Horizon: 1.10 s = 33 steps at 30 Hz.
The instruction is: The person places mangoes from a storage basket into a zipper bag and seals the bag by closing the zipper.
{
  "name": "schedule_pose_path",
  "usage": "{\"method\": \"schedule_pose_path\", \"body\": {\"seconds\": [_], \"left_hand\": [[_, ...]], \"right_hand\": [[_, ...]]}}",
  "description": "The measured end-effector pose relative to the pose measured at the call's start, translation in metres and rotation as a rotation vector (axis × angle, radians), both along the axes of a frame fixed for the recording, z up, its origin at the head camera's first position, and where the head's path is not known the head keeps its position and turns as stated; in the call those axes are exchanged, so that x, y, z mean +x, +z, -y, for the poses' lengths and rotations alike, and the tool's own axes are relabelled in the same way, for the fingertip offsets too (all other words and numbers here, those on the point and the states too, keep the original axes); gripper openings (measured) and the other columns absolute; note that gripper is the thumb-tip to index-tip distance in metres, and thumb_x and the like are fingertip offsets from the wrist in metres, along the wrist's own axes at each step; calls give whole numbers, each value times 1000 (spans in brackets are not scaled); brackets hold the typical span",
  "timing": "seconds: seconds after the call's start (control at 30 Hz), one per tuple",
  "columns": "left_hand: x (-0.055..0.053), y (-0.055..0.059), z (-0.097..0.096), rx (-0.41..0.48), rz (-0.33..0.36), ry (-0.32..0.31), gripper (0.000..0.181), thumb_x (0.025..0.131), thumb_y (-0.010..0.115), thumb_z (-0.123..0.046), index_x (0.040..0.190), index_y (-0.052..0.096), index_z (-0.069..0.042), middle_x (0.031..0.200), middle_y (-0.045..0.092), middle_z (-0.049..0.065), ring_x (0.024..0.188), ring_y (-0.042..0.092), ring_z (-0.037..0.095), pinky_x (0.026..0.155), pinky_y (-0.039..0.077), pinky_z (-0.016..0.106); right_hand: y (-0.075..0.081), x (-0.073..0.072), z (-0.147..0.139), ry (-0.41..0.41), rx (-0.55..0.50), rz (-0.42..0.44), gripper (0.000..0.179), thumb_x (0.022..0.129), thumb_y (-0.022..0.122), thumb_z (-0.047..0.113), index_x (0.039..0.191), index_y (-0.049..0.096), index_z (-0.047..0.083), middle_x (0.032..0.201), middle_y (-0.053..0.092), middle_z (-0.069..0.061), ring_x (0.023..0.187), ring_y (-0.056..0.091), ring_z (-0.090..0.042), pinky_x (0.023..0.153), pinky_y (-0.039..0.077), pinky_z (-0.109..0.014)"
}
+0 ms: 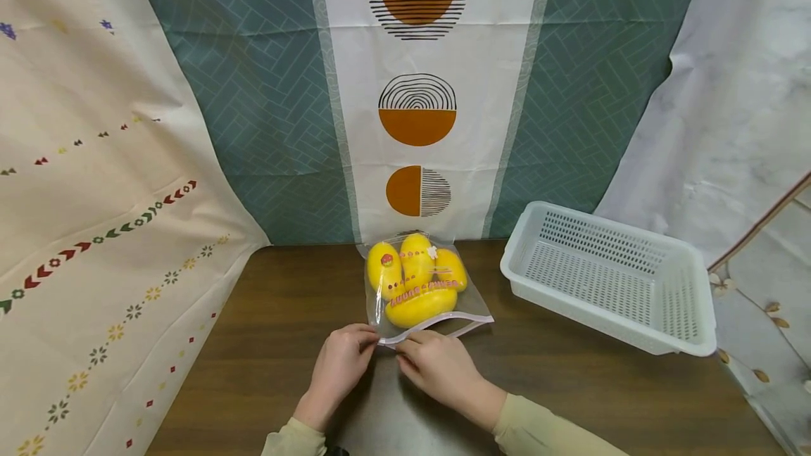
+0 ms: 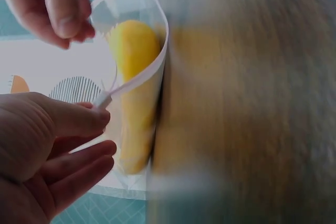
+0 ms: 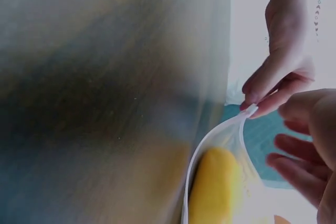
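A clear zip bag lies on the table with several yellow mangoes inside, red print across its front. Its pale pink zip edge faces me and gapes in the middle. At the left corner of that edge, my left hand pinches the bag between thumb and forefinger; the left wrist view shows the white zip end at those fingertips. Close beside the zip edge is my right hand. In the right wrist view the right hand's fingers are loosely bent, with nothing between them and the thumb.
A white perforated plastic basket stands to the right of the bag. The brown wooden table runs back to a hanging patterned cloth. More patterned cloth hangs at the left and the right.
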<state>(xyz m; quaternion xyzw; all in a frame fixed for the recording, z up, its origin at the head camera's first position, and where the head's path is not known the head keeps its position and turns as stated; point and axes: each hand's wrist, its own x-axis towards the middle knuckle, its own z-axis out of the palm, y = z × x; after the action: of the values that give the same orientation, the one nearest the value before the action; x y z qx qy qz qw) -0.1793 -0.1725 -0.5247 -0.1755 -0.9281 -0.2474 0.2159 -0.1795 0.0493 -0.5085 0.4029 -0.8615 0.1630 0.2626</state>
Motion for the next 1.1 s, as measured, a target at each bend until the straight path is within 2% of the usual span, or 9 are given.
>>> {"method": "schedule_pose_path", "body": {"seconds": [0.13,0.3,0.37,0.43,0.63,1.1], "left_hand": [[0,0,4,-26,-20,-16,17,77,94,2,88,86,-8,96,79,2,84,76,17,76,65,37],[-1,-1,9,-21,-62,-39,18,75,95,2,87,86,-8,95,79,2,84,77,17,75,65,37],[0,-1,10,-19,-74,-45,18,75,95,2,87,86,-8,95,80,2,85,77,18,75,65,37],[0,-1,11,-14,-78,-48,18,76,94,3,87,85,-8,94,80,2,85,78,17,76,65,37],[1,-3,12,14,-47,-36,20,77,93,5,88,85,-9,89,80,0,80,76,13,72,65,34],[0,-4,12,51,-39,-42,19,77,93,5,87,85,-8,85,80,1,75,75,11,67,64,32]], "right_hand": [[0,-7,5,34,-44,-33,18,87,89,23,103,83,17,103,75,4,95,73,-13,76,63,-28],[-1,-16,10,14,-5,-4,27,87,90,27,109,82,14,127,74,-8,127,69,-27,85,64,-35],[-2,-19,13,9,20,6,28,88,89,28,111,82,13,133,72,-11,133,65,-31,86,64,-36],[-2,-22,16,3,41,8,27,88,89,29,110,82,13,133,73,-11,132,66,-31,87,64,-37],[-5,-25,23,-16,73,24,20,89,89,30,104,84,17,116,79,-3,115,75,-22,81,65,-36],[-9,-29,31,-45,113,3,18,92,87,33,104,85,19,111,78,1,113,75,-20,78,65,-35]]}}
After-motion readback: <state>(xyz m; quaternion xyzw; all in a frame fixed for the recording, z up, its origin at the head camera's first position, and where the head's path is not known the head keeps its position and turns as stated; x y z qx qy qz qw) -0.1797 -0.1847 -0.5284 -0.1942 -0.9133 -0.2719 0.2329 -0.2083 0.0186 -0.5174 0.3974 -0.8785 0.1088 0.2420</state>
